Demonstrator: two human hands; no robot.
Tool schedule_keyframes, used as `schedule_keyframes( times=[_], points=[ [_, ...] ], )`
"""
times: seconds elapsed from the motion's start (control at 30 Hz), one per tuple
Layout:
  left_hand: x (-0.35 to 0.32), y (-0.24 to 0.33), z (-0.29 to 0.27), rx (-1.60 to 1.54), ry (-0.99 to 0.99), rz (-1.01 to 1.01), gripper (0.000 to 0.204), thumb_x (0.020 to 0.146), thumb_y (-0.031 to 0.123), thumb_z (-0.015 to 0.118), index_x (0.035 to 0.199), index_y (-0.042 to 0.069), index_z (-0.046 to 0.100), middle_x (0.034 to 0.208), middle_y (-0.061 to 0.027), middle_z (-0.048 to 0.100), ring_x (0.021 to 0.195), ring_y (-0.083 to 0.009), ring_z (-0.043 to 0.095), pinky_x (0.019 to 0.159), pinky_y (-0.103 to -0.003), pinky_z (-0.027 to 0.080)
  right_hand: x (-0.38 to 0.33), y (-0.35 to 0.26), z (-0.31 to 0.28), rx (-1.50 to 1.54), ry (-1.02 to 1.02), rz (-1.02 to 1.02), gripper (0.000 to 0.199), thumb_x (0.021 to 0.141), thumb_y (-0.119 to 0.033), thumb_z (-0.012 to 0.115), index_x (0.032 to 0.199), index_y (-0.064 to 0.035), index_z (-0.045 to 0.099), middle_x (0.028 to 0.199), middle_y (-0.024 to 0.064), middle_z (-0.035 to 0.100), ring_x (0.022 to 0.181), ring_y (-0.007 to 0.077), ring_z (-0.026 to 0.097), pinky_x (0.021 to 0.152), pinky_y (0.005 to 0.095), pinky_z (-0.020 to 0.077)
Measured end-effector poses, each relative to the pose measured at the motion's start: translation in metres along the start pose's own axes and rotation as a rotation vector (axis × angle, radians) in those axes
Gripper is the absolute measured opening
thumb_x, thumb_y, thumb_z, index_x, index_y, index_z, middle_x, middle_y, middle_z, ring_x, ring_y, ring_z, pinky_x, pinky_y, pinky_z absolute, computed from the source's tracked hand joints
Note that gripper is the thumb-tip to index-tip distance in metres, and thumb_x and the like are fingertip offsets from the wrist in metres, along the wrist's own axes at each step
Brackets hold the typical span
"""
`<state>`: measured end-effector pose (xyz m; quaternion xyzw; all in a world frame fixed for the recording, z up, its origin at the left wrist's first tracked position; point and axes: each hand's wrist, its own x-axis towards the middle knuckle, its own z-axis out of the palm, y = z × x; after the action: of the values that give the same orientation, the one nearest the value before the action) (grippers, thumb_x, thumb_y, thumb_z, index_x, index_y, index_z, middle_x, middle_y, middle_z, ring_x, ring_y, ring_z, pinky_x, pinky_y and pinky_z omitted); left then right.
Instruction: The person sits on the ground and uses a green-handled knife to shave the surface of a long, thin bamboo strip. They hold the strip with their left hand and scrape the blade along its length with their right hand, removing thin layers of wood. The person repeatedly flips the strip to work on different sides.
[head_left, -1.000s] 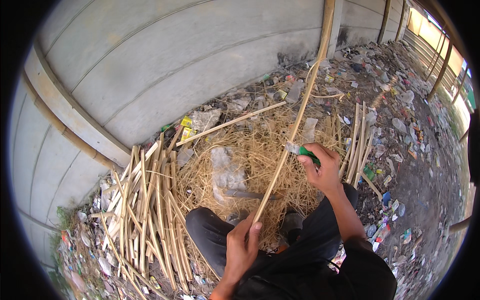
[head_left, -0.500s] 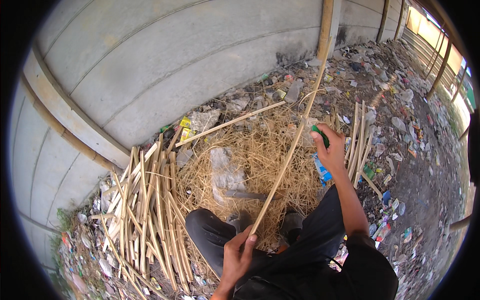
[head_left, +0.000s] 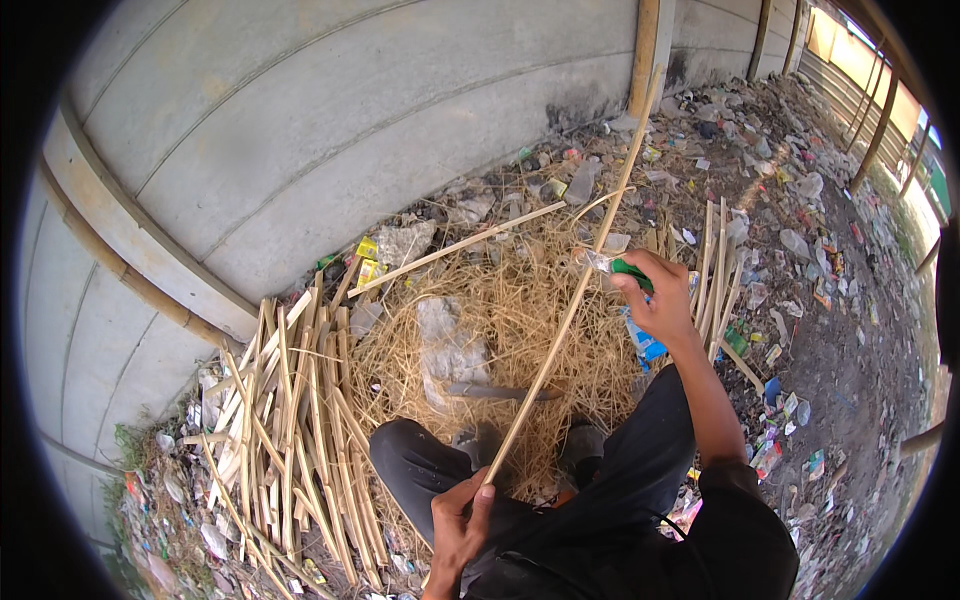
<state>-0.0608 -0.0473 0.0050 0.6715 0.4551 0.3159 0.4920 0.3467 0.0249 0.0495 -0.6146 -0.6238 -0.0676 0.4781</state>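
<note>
My left hand is closed on the near end of a long, thin bamboo strip, which slants up and away to the right. In my right hand is a knife with a green handle, the fingers wrapped round it. Its short blade meets the strip partway along. Just beyond the blade, a thin shaving stands off the strip and is still attached to it. Between my legs a larger dark blade lies across straw-like shavings, beside a rough grey block.
To the left lies a heap of bamboo strips. A smaller bundle of strips is on the right, and a lone strip lies beyond the block. A grey panel wall runs behind. Litter covers the ground on the right.
The knife has turned, bringing its blade into sight against the strip. My left hand and the strip's near end have shifted slightly left and toward me. The raised shaving sticks out differently.
</note>
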Motion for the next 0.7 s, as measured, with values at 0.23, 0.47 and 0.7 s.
schedule_keyframes(
  times=[0.23, 0.47, 0.7],
  points=[
    [-0.016, -0.001, -0.011, 0.07, 0.008, -0.094, 0.032, 0.105, 0.016, 0.069, 0.129, -0.004, 0.075, 0.083, -0.0138, 0.074, 0.076, -0.0153, 0.065, 0.075, -0.032, 0.053, 0.019, 0.022, 0.009, -0.068, 0.042, -0.063, 0.03, 0.104, -0.033, 0.073, 0.111, -0.0049, 0.076, 0.096, 0.0142, 0.08, 0.075, 0.0271, 0.078, 0.065, 0.0375, 0.0589],
    [-0.042, -0.025, -0.019, 0.045, -0.009, -0.149, 0.033, 0.106, 0.017, 0.069, 0.129, -0.004, 0.075, 0.087, -0.0156, 0.076, 0.079, -0.0143, 0.066, 0.075, -0.032, 0.053, 0.053, 0.057, -0.01, -0.214, 0.062, 0.1, 0.026, 0.103, -0.033, 0.073, 0.108, -0.0081, 0.078, 0.088, 0.0126, 0.078, 0.059, 0.0258, 0.067, 0.058, 0.0387, 0.0528],
    [-0.052, -0.028, -0.021, 0.041, -0.014, -0.218, 0.033, 0.108, 0.021, 0.066, 0.13, -0.002, 0.075, 0.086, -0.0144, 0.077, 0.078, -0.0132, 0.066, 0.074, -0.032, 0.053, 0.055, 0.068, 0.006, -0.216, 0.085, -0.051, 0.031, 0.103, -0.038, 0.073, 0.106, -0.0083, 0.078, 0.088, 0.0113, 0.079, 0.059, 0.0263, 0.068, 0.059, 0.0394, 0.054]
  ],
)
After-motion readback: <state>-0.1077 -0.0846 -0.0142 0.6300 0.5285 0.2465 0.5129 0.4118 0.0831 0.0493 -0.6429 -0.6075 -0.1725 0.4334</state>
